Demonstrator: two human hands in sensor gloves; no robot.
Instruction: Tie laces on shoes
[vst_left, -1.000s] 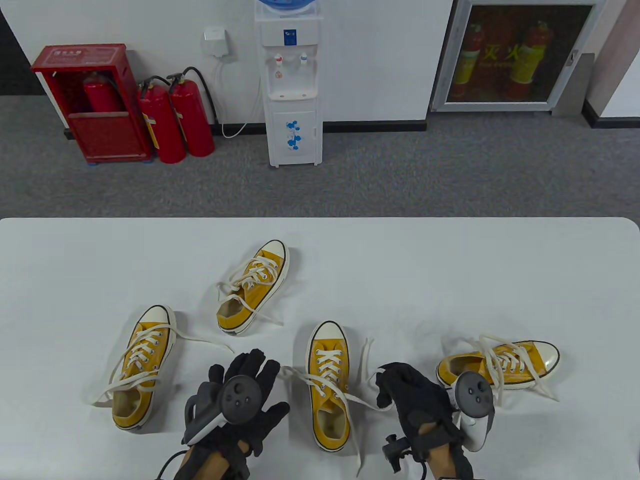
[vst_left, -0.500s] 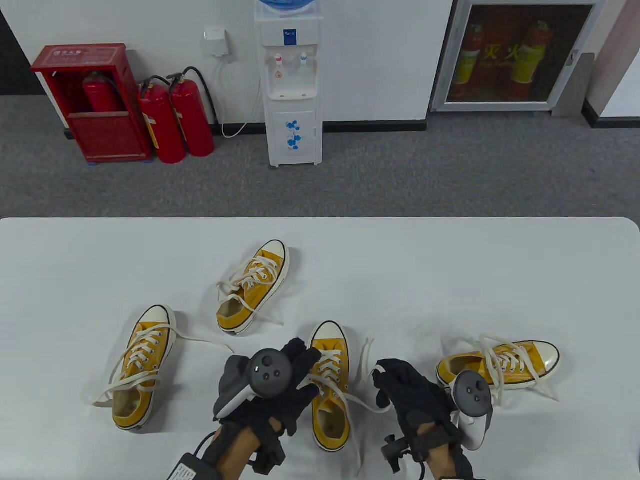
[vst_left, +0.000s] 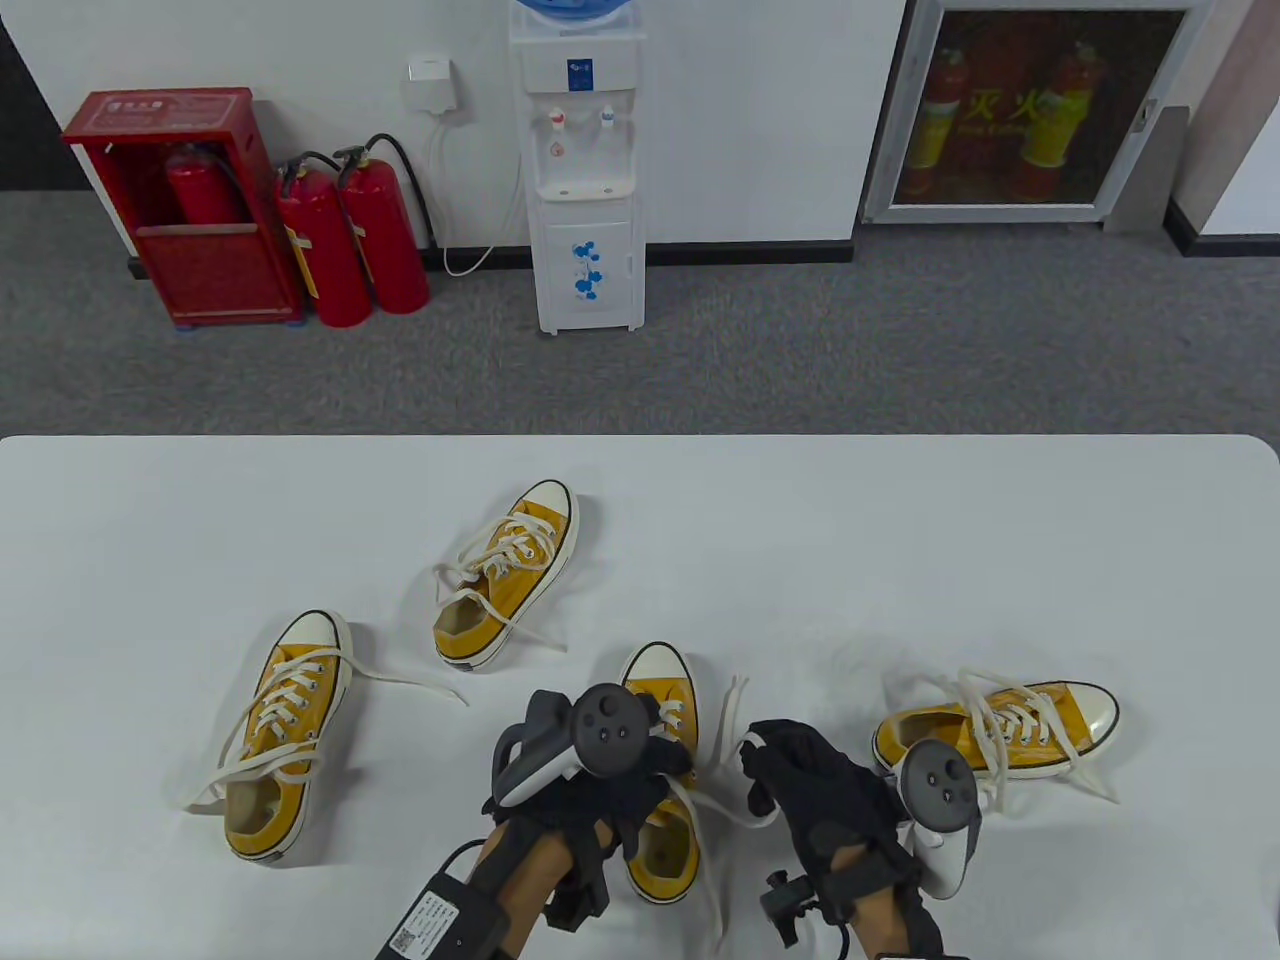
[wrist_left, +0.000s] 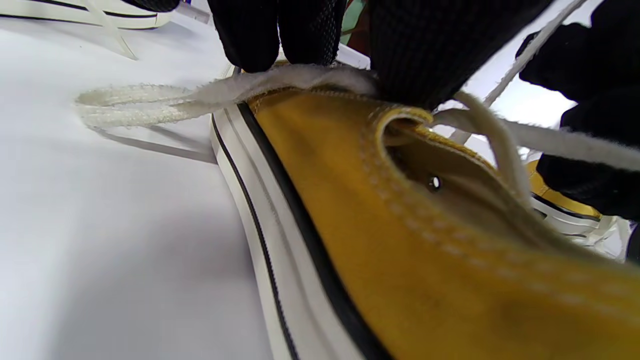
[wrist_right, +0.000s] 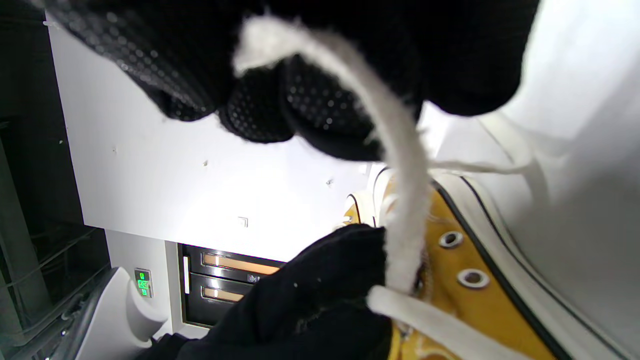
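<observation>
A yellow canvas shoe (vst_left: 658, 678) with loose white laces lies toe away from me at the table's front centre. My left hand (vst_left: 650, 768) lies over its lace area. In the left wrist view its fingertips (wrist_left: 250, 40) and thumb close on the left lace (wrist_left: 150, 102) at the shoe's collar (wrist_left: 400, 240). My right hand (vst_left: 772, 765) is just right of the shoe and pinches the right lace (vst_left: 753, 741). The right wrist view shows that lace (wrist_right: 400, 165) running from the fingertips (wrist_right: 310, 110) down to the eyelets (wrist_right: 472, 277), with the left hand (wrist_right: 310, 300) below.
Three more yellow shoes with untied laces lie on the white table (vst_left: 900, 550): one at the left (vst_left: 283, 735), one further back (vst_left: 510, 575), and one on its side at the right (vst_left: 1000, 730), close to my right hand's tracker.
My left hand has moved right from the bare table beside the middle shoe onto its laces and taken hold of one. My right hand has stayed almost still, holding its lace.
</observation>
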